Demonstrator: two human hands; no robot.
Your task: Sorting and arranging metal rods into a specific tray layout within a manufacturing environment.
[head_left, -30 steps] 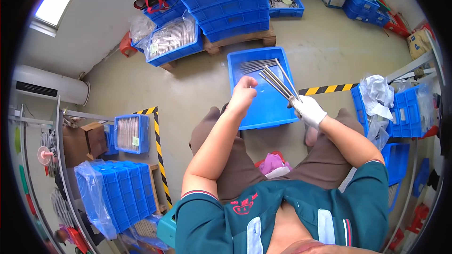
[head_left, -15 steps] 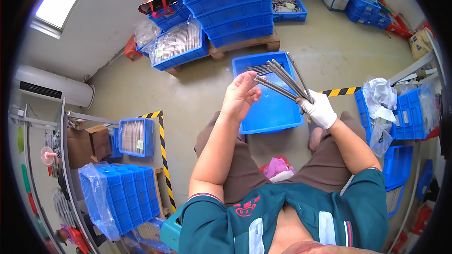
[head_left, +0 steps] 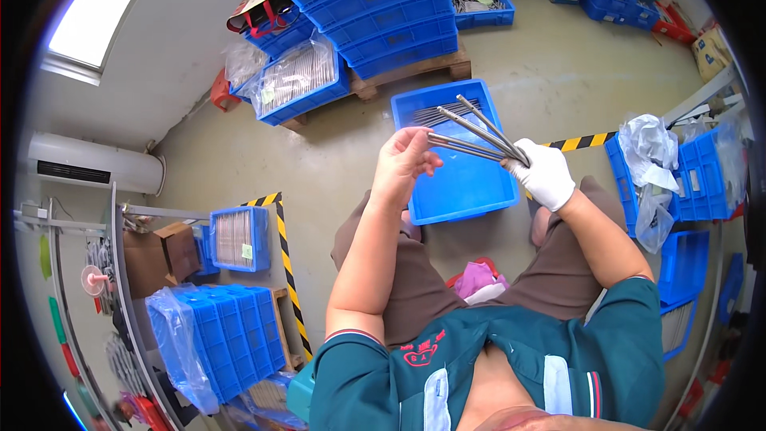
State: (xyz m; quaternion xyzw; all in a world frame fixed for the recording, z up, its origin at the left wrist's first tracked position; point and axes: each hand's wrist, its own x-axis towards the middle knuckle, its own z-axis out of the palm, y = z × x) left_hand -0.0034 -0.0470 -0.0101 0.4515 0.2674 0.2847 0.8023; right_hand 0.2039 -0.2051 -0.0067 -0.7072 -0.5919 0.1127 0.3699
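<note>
A fanned bundle of slim metal rods (head_left: 482, 129) is gripped near one end by my right hand (head_left: 546, 175), which wears a white glove. The rods' far ends point up and to the left. My bare left hand (head_left: 404, 161) pinches with thumb and forefinger at the tip of the lowest rods; its other fingers curl loosely. Below both hands stands a blue plastic crate (head_left: 459, 195) on the floor. More metal rods (head_left: 447, 112) lie side by side at the crate's far end, partly covered by the held bundle.
Tall stacked blue crates (head_left: 371, 12) rest on a wooden pallet (head_left: 411, 74) beyond. At left, a plastic-draped crate stack (head_left: 227, 339) stands near black-yellow floor tape (head_left: 289, 287). Bagged crates (head_left: 702, 179) are on the right. A pink-purple cloth bundle (head_left: 481, 279) lies between my legs.
The rods in my right hand have closed up: one that stood steeply apart now lies nearer the others. My left hand stays at the rod tips. The view has shifted slightly.
</note>
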